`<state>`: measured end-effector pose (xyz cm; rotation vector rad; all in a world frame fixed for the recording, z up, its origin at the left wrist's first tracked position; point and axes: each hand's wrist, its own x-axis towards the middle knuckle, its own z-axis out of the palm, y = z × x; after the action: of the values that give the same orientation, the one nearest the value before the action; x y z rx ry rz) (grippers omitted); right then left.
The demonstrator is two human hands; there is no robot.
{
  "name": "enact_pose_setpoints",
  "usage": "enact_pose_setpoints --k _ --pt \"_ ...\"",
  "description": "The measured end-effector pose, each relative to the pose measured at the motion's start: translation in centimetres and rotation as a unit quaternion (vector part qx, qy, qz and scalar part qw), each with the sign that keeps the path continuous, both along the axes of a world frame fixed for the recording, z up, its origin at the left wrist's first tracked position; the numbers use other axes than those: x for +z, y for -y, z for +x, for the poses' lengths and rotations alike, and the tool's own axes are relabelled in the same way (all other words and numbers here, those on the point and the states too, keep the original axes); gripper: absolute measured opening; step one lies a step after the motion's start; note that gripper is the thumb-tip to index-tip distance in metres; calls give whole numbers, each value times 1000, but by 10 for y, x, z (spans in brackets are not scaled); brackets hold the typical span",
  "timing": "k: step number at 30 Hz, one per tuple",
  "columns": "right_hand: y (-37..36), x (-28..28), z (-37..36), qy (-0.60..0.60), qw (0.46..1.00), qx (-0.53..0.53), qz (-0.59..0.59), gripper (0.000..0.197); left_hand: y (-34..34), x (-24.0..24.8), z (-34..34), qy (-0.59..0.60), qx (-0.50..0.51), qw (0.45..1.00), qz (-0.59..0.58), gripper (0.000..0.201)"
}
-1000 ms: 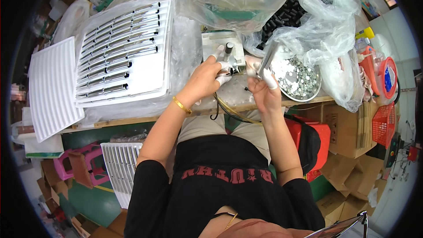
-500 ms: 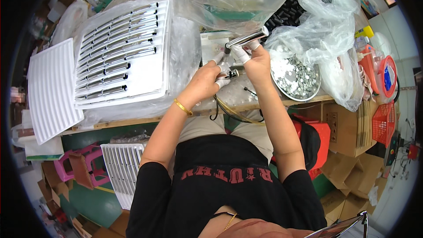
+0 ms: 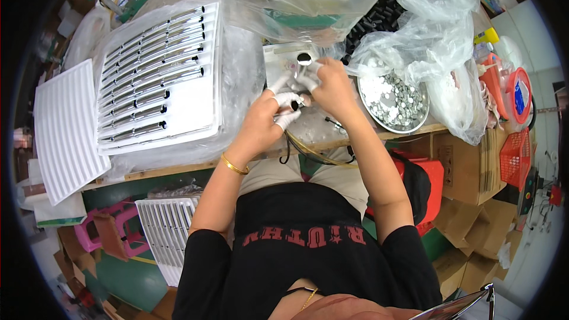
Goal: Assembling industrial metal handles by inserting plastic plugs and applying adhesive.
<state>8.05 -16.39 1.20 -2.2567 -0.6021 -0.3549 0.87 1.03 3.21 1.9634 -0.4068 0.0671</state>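
Chrome tube (image 3: 294, 106): lies in the left hand (image 3: 264, 120), dark open end facing right, between the white-covered thumb below and the white-covered fingers above. Left fingers bent and pinching the tube near this end; the rest of its length is largely hidden by the hand.

Second chrome tube (image 3: 304, 58): just beyond the first, dark round mouth turned up toward the camera. Covered fingertips of the right hand (image 3: 333, 88) lie along its near right side, bent and close together. Whether they grip it cannot be told; fingers overlap and are blurred here.

Behind both hands: pale block (image 3: 276, 56) on the workbench. Right of the right hand: round metal bowl (image 3: 405, 131) of small shiny discs; beyond it, black cylindrical pieces (image 3: 376, 22) beside crumpled clear plastic (image 3: 409, 50).

Left of the hands, well apart: white ribbed tray (image 3: 188, 102) with a column of chrome tubes, black ends to the right. Farther left: bare white ribbed panel (image 3: 68, 130). Near the bench's front edge: yellow and black cables (image 3: 309, 151).
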Motion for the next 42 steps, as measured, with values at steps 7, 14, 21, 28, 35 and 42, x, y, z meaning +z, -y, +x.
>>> enact_pose_setpoints --k 7,14,21,28,35,42 --pt "-12 -9 28 86 996 -20 31 29 -2 -10 19 16 33 989 -141 30" --pt "-11 -21 26 42 999 -25 -10 21 9 -16 52 6 27 996 -82 31" --pt "43 10 52 -29 986 -162 7 19 15 -14 64 -52 -1 992 -118 31" --pt "84 -28 97 -2 958 -178 -226 18 22 5 50 11 -5 998 -69 32" --pt "50 27 55 -49 981 -189 -22 23 9 40 19 239 -12 971 -13 35" --pt "11 38 10 -179 954 47 237 38 4 -18 -9 93 45 972 -209 38"
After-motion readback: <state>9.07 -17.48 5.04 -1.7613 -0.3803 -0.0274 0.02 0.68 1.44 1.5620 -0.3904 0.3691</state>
